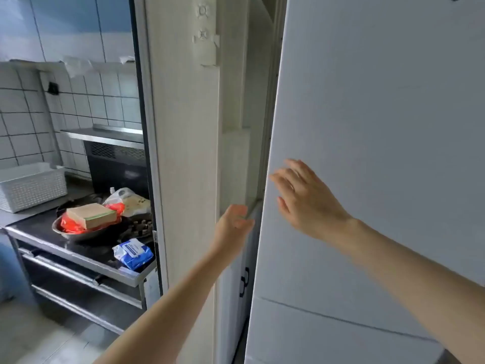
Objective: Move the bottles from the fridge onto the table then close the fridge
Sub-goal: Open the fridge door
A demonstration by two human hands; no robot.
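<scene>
Fridge door [380,127] stood nearly shut under the flat, spread grip of the right hand [301,198], while the left hand [232,224], relaxed, touched its edge; closing seemed underway, needing one firm push.

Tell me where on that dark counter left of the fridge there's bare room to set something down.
Counter: a bare strip between the white basket and the metal bowl. Crowded toward the fridge, with the bowl, a bag and a blue packet.
</scene>
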